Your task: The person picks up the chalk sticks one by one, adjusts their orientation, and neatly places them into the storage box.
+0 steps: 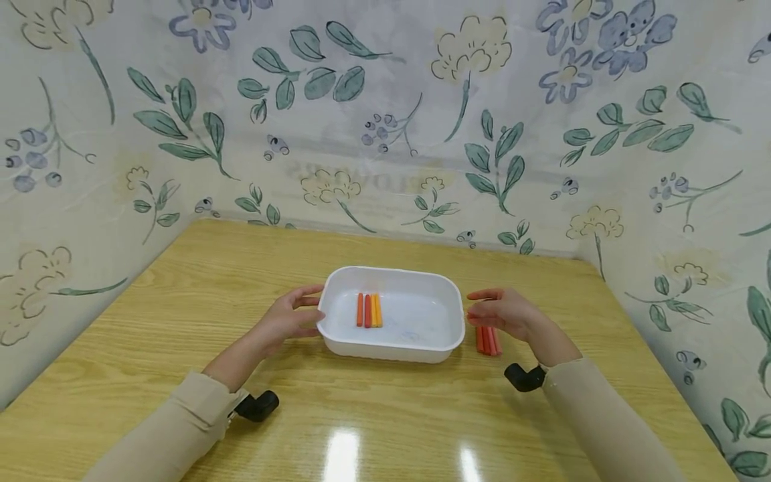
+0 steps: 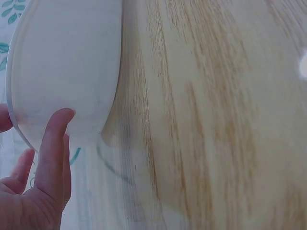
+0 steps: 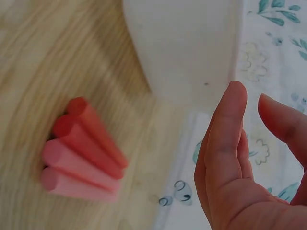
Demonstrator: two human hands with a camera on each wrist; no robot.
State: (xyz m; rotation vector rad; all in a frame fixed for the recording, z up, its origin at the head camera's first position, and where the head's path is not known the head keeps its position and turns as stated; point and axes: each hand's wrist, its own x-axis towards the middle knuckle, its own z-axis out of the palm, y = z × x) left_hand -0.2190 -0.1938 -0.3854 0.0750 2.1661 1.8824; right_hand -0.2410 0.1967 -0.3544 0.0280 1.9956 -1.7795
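A white plastic tray [image 1: 394, 351] with rounded corners sits on the table. Inside it, left of the middle, several orange, red and yellow crayon-like sticks [image 1: 369, 311] lie side by side. My left hand [image 1: 290, 317] is at the tray's left end, fingers extended, fingertips right at the rim; in the left wrist view a finger [image 2: 56, 139] overlaps the outer wall. At the opposite end my right hand [image 1: 506, 313] hovers with fingers extended and nothing between them. Under it, several red and pink sticks [image 3: 86, 153] lie in a row on the table, partly hidden in the head view.
The wood-grain table [image 1: 181, 301] extends around the tray on all sides. A flower-patterned cloth [image 1: 385, 120] hangs behind it and along both sides. Dark wrist mounts [image 1: 255, 406] stick out beside both sleeves.
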